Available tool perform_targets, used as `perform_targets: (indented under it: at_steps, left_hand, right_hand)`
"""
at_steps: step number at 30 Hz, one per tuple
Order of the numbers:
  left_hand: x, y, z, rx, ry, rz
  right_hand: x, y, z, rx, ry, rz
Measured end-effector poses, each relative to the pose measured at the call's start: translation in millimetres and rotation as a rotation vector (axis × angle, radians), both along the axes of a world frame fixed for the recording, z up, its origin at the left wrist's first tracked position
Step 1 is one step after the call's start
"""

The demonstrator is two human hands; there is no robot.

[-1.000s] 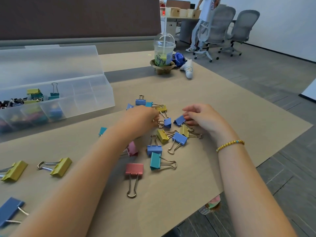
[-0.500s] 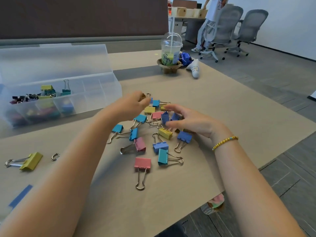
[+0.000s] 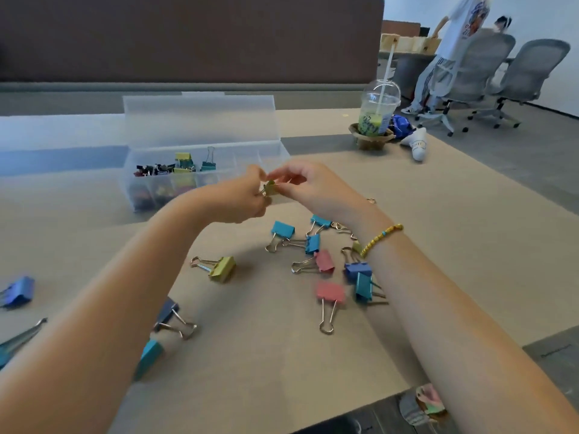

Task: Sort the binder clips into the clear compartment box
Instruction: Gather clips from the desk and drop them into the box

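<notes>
Yellow-green binder clip [image 3: 268, 187], small and partly hidden, held in the air between both hands just in front of the clear compartment box [image 3: 200, 170]. Left hand [image 3: 238, 198]: fingers curled round the clip from the left, grip closed on it. Right hand [image 3: 310, 189]: thumb and forefinger pinching the same clip from the right, remaining fingers curled; a beaded yellow bracelet [image 3: 380, 239] sits on the wrist.

Box: lid raised at the back, standing on the worktop [image 3: 454, 233] to the left of the hands. Its compartments hold sorted clips: small dark ones at the left, then yellow, then teal with a wire handle upright. Contents of the front row are blurred behind the wall.

Loose clips on the worktop, below the hands: a yellow clip [image 3: 223, 268] lying alone; a teal clip [image 3: 282, 231] and a second teal clip [image 3: 312, 243] close together; a pink clip [image 3: 324, 261] just beside them; a larger pink clip [image 3: 330, 294] nearer the viewer; a blue clip [image 3: 357, 270] touching a teal one beside the right forearm. Further clips, blue and teal, lie at the left edge and under the left forearm.

Far right of the worktop: a domed plastic cup [image 3: 377, 111] with a straw, set in a brown holder. Office chairs [image 3: 507, 76] and a standing person occupy the background.
</notes>
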State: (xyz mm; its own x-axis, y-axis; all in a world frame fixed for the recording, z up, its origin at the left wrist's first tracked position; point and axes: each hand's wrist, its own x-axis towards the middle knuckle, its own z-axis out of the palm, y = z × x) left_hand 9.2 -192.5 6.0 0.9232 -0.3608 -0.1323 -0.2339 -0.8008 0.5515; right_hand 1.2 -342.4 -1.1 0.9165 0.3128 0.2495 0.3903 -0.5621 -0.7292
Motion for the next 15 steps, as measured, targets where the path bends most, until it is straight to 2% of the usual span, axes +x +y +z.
perform_targets:
  at_steps: [3,7,11,13,15]
  left_hand:
    - [-4,27,3,-0.130,0.120,0.021]
    - [-5,59,-2,-0.129,0.028,0.035]
    - [13,100,-12,-0.166,-0.300,0.249]
    - [25,117,-14,-0.067,-0.491,0.317]
    - [35,130,-16,0.084,-0.551,0.316]
  right_hand:
    - [4,28,-1,-0.074,-0.067,0.058]
    - [13,54,-1,-0.053,-0.128,0.035]
    - [38,67,5,0.084,-0.168,-0.096]
    - [56,73,8,0.093,-0.183,-0.149]
    - [74,83,8,0.052,-0.199,-0.176]
